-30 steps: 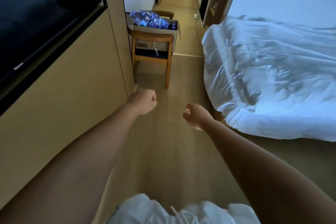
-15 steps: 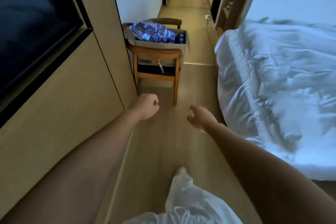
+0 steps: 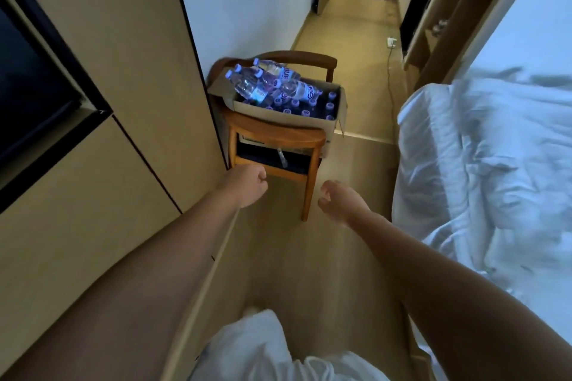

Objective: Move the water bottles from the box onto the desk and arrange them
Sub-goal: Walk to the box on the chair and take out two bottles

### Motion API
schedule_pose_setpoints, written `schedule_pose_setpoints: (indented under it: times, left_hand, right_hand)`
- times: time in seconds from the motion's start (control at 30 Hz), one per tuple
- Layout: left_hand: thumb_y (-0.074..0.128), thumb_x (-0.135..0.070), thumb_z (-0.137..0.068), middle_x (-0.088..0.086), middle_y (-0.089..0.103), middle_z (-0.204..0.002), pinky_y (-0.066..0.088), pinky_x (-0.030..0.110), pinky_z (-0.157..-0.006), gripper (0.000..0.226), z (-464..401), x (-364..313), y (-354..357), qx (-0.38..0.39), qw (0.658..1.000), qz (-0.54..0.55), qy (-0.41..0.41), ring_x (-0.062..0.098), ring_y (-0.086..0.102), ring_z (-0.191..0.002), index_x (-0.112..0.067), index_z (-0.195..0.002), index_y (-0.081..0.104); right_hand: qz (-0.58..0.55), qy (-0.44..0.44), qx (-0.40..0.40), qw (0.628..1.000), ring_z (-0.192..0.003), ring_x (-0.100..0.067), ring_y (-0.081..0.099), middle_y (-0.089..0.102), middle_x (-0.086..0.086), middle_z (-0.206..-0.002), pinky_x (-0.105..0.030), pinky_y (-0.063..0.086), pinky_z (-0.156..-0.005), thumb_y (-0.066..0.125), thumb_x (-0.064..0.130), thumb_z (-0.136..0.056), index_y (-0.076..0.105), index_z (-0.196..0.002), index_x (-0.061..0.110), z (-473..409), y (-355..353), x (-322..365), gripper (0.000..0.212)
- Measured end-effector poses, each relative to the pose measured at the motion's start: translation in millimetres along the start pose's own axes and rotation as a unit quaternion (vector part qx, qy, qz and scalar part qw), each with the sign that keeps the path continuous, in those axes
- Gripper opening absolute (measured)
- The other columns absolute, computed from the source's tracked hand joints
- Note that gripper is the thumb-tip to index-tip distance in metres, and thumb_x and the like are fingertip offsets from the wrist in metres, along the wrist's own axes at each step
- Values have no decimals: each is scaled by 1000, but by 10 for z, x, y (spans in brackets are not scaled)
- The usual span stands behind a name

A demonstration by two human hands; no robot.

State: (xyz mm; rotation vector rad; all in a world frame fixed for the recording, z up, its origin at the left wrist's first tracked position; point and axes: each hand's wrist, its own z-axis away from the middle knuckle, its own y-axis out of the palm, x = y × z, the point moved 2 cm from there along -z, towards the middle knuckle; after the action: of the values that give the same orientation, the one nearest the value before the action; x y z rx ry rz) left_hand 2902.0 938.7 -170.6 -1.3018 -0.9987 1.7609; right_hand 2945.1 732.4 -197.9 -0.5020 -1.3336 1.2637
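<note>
The box (image 3: 289,116) of bottles (image 3: 266,83), set on a chair (image 3: 278,145) by the wall, is seen much nearer than a second ago; reach is judged almost gained. The left hand (image 3: 247,184) is fisted and the right hand (image 3: 339,202) loosely curled, both empty. A narrow lane is left between wall and bed (image 3: 483,170). No table is shown.

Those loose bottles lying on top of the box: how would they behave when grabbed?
The loose bottles lie sideways on the upright ones in the box, so they would probably roll if nudged. They look full, so likely heavy for their size. Their clear plastic may be slick.
</note>
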Motion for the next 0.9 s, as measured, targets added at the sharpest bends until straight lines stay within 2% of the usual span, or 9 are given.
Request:
schedule_pose_setpoints:
  times: [0.1, 0.2, 0.27, 0.43, 0.53, 0.6, 0.7, 0.77, 0.9]
  left_hand:
    - [49, -25, -94, 4, 63, -106, 50, 38, -83, 20, -504, -10, -28, 8, 1000, 0, 3, 23, 58, -94, -14, -107, 60]
    - [47, -25, -95, 7, 62, -103, 48, 38, -78, 17, -1119, -28, -79, 29, 999, 6, 20, 25, 57, -90, -14, -102, 59]
    - [49, -25, -94, 7, 62, -105, 50, 39, -81, 17, -1524, -54, -120, 33, 999, 16, 30, 25, 58, -93, -14, -103, 59]
    - [52, -25, -93, 3, 63, -103, 50, 40, -85, 15, -2509, 0, -226, 50, 998, 39, 27, 22, 58, -96, -16, -101, 61]
    - [52, -27, -93, 2, 62, -100, 50, 37, -83, 9, -3080, 135, -342, 47, 995, 90, -6, 21, 59, -94, -21, -93, 59]
    - [53, -27, -93, 3, 63, -110, 48, 34, -83, 8, -3361, 186, -416, 38, 992, 116, -21, 20, 58, -97, -22, -93, 58]
    - [54, -27, -93, 3, 61, -119, 49, 38, -88, 10, -3686, 238, -460, 45, 989, 135, -44, 20, 57, -102, -20, -96, 61]
    - [53, -26, -93, 5, 62, -109, 49, 38, -87, 9, -3845, 286, -457, 44, 986, 143, -70, 21, 57, -96, -20, -94, 59]
    - [52, -19, -92, 14, 62, -101, 47, 41, -85, 19, -4128, 367, -460, 17, 976, 174, -128, 30, 57, -96, -4, -100, 61]
  right_hand:
    - [-5, -2, -8, 1000, -96, -22, 58, 60, -5, -109, -32, 49, -80, 46, 23, -93, 55, -113, 15, -466, -110, -57, 23]
    - [-9, -9, -22, 1000, -99, -22, 57, 59, -5, -111, -36, 51, -84, 47, 25, -92, 56, -114, 15, -1031, -296, -54, 26]
    - [-12, -15, -32, 999, -102, -22, 56, 58, -3, -112, -36, 50, -84, 49, 28, -91, 56, -116, 16, -1405, -426, -43, 28]
    - [-3, -9, -20, 1000, -93, -21, 59, 61, -2, -101, -34, 51, -78, 50, 25, -88, 58, -103, 16, -2405, -774, -11, 19]
    - [9, -1, -27, 1000, -96, -21, 55, 59, -5, -111, -32, 47, -78, 55, 28, -87, 56, -112, 13, -2993, -954, 29, 28]
    - [-10, -18, -38, 999, -91, -18, 53, 58, -5, -114, -30, 43, -74, 56, 31, -89, 55, -114, 14, -3283, -985, 69, 31]
    - [-10, -32, -16, 999, -110, -23, 52, 51, -7, -126, -33, 44, -87, 57, 34, -89, 48, -128, 12, -3699, -971, 100, 46]
    - [4, -54, 0, 999, -119, -24, 46, 47, -8, -133, -35, 41, -94, 58, 34, -90, 45, -132, 12, -3974, -982, 109, 49]
    - [45, -103, 39, 993, -132, -27, 32, 33, -10, -145, -38, 34, -103, 58, 36, -90, 33, -141, 11, -4593, -1010, 118, 62]
